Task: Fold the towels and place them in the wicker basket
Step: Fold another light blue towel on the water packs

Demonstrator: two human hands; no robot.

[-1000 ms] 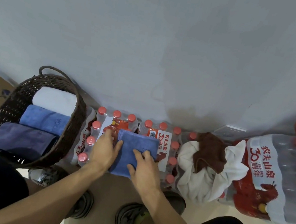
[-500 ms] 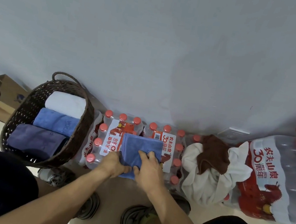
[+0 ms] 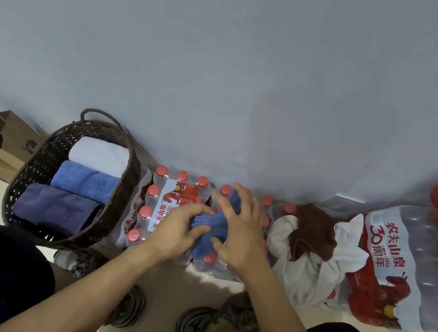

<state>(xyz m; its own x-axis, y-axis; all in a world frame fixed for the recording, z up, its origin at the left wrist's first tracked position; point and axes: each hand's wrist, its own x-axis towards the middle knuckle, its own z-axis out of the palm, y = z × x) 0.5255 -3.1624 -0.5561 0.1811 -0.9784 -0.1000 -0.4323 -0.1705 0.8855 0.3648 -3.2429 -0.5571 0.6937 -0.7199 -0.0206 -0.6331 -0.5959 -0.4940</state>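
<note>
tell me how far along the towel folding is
Done: three folded towels, white, blue and purple, lie side by side in the wicker basket. In hand: the left hand and right hand are bundling a blue towel on the bottle packs. Left: a brown towel and a white one, both crumpled.

Matt terry-cloth blue towel (image 3: pixel 215 223), rough woven wicker basket (image 3: pixel 41 167), glossy plastic-wrapped bottle packs (image 3: pixel 166 206).
</note>
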